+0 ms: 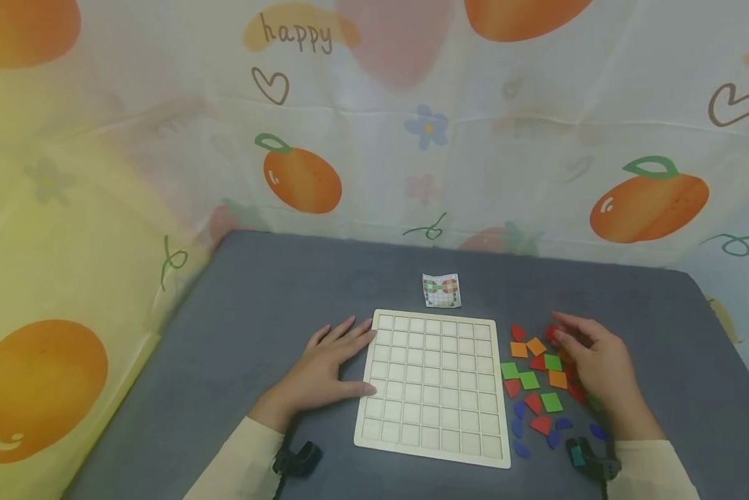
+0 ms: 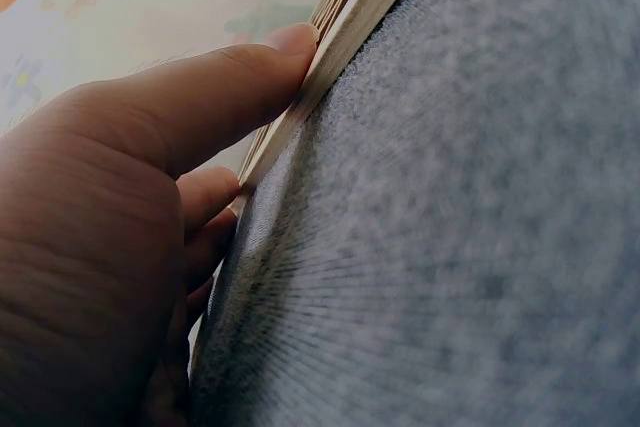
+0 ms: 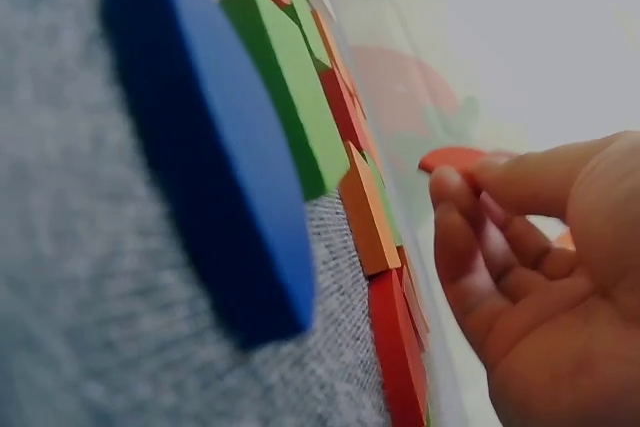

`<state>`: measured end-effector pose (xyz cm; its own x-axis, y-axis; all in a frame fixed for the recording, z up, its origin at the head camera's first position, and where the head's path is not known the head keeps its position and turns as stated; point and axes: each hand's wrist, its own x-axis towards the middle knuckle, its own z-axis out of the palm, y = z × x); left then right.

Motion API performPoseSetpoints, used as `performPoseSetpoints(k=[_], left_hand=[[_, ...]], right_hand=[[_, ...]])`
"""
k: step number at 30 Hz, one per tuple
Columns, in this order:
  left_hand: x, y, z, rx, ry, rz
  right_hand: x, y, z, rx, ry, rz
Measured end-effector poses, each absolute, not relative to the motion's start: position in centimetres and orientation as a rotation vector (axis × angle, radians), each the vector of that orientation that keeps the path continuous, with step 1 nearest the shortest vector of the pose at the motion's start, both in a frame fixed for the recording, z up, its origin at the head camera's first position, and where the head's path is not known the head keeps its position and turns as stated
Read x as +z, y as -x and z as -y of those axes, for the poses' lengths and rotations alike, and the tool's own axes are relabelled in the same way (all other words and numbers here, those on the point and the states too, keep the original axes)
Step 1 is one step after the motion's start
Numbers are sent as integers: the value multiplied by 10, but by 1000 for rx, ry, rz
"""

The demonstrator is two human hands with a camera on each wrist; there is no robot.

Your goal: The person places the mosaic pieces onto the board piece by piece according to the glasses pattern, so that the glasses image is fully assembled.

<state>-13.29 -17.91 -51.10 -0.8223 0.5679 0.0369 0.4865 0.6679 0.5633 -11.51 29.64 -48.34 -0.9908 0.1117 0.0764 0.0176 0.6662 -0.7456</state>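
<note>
A pale wooden grid board lies on the grey table, its squares bare. My left hand rests at the board's left side, fingers spread, with fingertips and thumb touching the edge; in the left wrist view the thumb presses on the board's rim. Between thumb and index finger my right hand pinches a small red piece with a curved edge, raised off the table. Beneath and beside that hand are loose flat pieces, among them a green square, an orange square and a blue piece.
Behind the board lies a small printed card with a coloured grid pattern. Several more red, orange, green and blue pieces are scattered along the board's right side. A patterned cloth hangs behind the table.
</note>
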Motion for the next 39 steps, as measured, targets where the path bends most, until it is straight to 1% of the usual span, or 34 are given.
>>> performPoseSetpoints(k=[10, 16, 26, 33, 39], left_hand=[[-507, 133, 177, 858, -844, -2724], [-506, 134, 176, 856, -842, -2730], [-507, 133, 177, 873, -867, -2728], [-507, 134, 176, 868, -878, -2737], [-507, 132, 176, 876, -867, -2735]], right_hand=[[-462, 110, -273, 1391, -10, 2764], [-450, 106, -251, 1478, -47, 2755], [-454, 106, -213, 1707, -202, 2687], [-455, 113, -186, 1666, -238, 2720], [-454, 124, -166, 1678, -319, 2753]])
